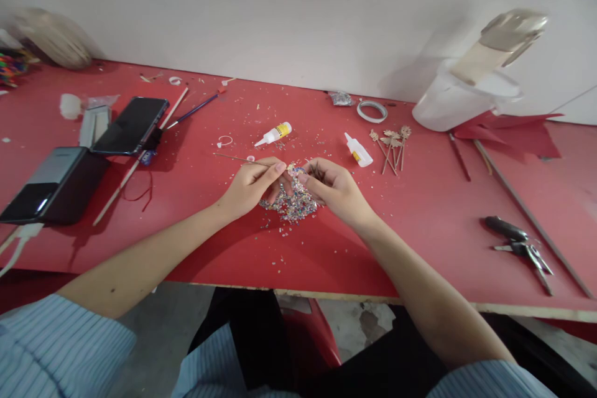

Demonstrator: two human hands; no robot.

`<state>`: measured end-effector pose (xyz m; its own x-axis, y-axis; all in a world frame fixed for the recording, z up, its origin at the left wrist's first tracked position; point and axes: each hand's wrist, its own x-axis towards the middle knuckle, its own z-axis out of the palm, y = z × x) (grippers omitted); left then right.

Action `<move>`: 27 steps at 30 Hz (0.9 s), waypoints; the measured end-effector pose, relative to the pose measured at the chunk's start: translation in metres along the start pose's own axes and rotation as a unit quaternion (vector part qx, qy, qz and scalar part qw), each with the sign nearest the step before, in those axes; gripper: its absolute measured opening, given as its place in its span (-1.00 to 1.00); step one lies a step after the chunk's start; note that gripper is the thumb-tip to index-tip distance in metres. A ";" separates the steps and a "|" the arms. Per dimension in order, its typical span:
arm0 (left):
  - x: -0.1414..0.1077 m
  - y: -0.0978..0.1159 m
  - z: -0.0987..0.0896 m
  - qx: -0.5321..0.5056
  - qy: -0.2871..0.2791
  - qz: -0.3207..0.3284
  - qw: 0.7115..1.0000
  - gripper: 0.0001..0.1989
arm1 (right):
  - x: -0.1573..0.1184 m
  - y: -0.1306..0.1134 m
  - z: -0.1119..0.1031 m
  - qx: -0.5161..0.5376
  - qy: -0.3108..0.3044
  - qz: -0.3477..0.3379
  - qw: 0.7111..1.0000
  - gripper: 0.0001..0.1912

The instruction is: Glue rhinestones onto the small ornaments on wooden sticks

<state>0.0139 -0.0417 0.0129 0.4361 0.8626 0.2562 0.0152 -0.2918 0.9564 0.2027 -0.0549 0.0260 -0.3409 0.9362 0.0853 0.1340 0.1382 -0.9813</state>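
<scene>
My left hand [255, 185] is closed in a pinch on a thin wooden stick [228, 155], whose long end points out to the left. At the stick's right end, between my two hands, is a small piece covered in colourful shiny bits [295, 170]. My right hand [333, 186] is closed, its thumb and curled fingers at that piece; its other fingers are partly hidden. Directly below both hands lies a pile of glittering multicoloured chips [293, 206]. Beyond the hands, a glue bottle with a yellow label [276, 134] and a second small glue bottle [359, 150] lie on their sides.
On the red table [326, 261], sticks with shaped wooden tops [394, 143] and a tape roll [372, 112] lie right of centre. Further right are a white bucket [433, 96] and pliers [520, 245]. A phone [133, 124], dark box-shaped device [56, 183] and paintbrush [193, 109] are left.
</scene>
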 end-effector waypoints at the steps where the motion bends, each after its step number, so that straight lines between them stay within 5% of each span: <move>1: 0.000 0.000 0.000 0.004 0.001 0.001 1.000 -0.57 | 0.000 0.000 0.000 -0.001 0.000 0.002 1.000 -0.76; 27: -0.001 0.000 0.000 0.021 -0.005 0.007 1.000 -0.59 | 0.000 -0.002 -0.002 0.000 -0.006 0.026 1.000 -0.78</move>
<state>0.0133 -0.0428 0.0126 0.4464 0.8540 0.2673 0.0466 -0.3205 0.9461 0.2040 -0.0549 0.0285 -0.3445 0.9382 0.0318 0.1514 0.0890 -0.9845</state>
